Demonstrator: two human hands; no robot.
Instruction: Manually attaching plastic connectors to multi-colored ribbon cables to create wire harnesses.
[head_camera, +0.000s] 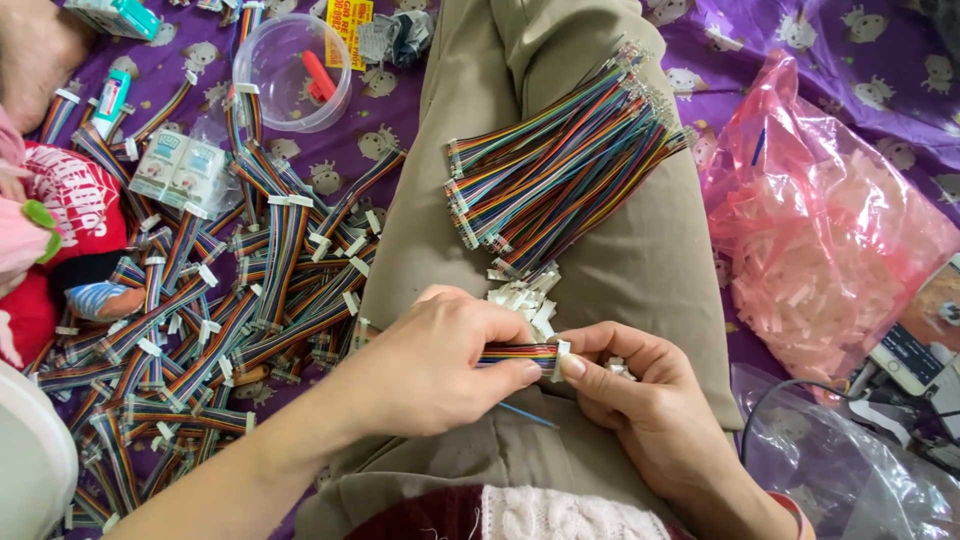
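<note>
A white knitted hem (560, 515) is lying nearest the lens, at the bottom edge over the person's lap. Just above it the left hand (440, 365) is closing around a short multicoloured ribbon cable (515, 354), pinching it between thumb and fingers, while the right hand (640, 400) is gripping the white connector (561, 357) at the cable's end between thumb and forefinger. The cable is sitting level between the two hands, over the khaki trouser leg (620, 260). A thin blue stick (525, 414) is poking out below the left hand; it may be a loose wire or a small tool, the view being too fine to tell.

Just above the hands a small heap of white connectors (525, 295) is resting on the thigh, and further up a bundle of matching cables (560, 170) is lying slantwise across the leg. To the left, on the purple patterned cloth (390, 120), a wide pile of finished cables with connectors (230, 300) is spreading out. A clear round tub (292, 72) holding something red is sitting beyond that pile. On the right a pink plastic bag (830, 230) full of white pieces is lying on the cloth, with a phone (910, 357) near its lower edge.
</note>
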